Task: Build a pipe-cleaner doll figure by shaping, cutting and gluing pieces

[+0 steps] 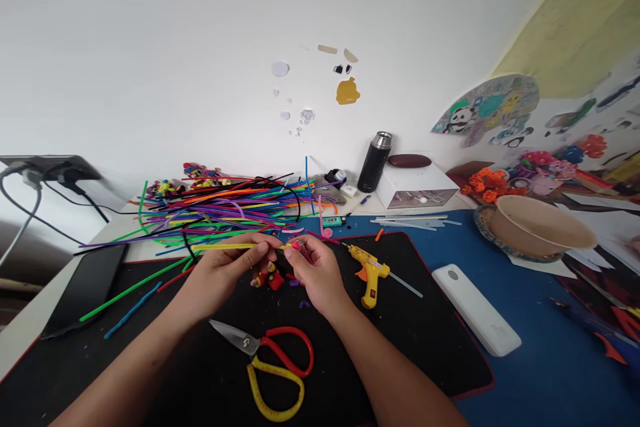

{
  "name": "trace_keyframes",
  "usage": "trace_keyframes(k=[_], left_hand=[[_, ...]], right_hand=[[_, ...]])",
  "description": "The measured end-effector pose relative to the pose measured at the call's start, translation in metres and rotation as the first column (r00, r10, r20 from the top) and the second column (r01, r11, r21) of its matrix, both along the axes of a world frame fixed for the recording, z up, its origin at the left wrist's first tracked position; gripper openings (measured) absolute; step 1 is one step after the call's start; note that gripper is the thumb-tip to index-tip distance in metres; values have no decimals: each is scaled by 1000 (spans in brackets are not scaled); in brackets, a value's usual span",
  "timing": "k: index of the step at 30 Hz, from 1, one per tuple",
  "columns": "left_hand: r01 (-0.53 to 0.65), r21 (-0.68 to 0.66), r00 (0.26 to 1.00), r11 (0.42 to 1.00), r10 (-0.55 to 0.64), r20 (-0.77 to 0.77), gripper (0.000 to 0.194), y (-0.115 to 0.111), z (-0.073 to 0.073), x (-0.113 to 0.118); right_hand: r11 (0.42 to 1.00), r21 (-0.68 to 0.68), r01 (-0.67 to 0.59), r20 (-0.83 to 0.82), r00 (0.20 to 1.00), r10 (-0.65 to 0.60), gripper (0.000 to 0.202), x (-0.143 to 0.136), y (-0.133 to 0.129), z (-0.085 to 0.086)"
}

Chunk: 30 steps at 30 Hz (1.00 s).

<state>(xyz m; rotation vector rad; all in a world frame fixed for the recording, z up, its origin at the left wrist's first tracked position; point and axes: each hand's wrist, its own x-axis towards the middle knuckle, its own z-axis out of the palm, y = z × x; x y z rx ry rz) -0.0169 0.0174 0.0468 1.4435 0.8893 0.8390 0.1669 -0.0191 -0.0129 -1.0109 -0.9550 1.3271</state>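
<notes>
The person's left hand (pixel 220 277) pinches a long, thin, fuzzy yellow stick (pixel 215 247) between thumb and fingers, likely so it can't wobble. The right hand (pixel 320 280) grips a small, fuzzy red-and-pink piece (pixel 296 245), with its fingers curled around and the thumb on top. The yellow stick's end points at that piece, between the two hands; it's hard to tell if they touch. Both hands are above a flat black mat (pixel 405 347). Metal scissors with one red and one yellow handle (pixel 255 347) lie near the person, maybe so they're easy to grab. A yellow plastic glue gun (pixel 370 273) rests beside the right hand. A big heap of colourful fuzzy sticks (pixel 235 203) sits behind, perhaps to leave room for working.
</notes>
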Motion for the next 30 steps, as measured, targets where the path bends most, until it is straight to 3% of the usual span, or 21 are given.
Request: trace_keyframes(k=[6,10,15,22,26,30], left_hand=[[30,209,985,978,7,-175,40,-7,8,1],[11,192,985,981,22,-170,45,-6,10,2],[-21,107,996,994,30,-87,47,-2,9,1],[-178,336,967,925,228,-115,39,8,22,-17],[-170,345,968,923,222,-119,38,8,24,-22],[-89,367,974,926,158,-162,34,4,24,-20]], right_hand=[[994,74,80,97,991,-87,37,1,0,4],[995,72,74,119,989,-82,37,2,0,3],[998,51,46,31,998,-47,46,1,1,2],[997,-28,-67,-148,987,62,53,-2,0,6],[994,5,-106,-148,983,105,55,-6,-1,7],[993,-13,-115,-191,975,110,53,-7,-1,6]])
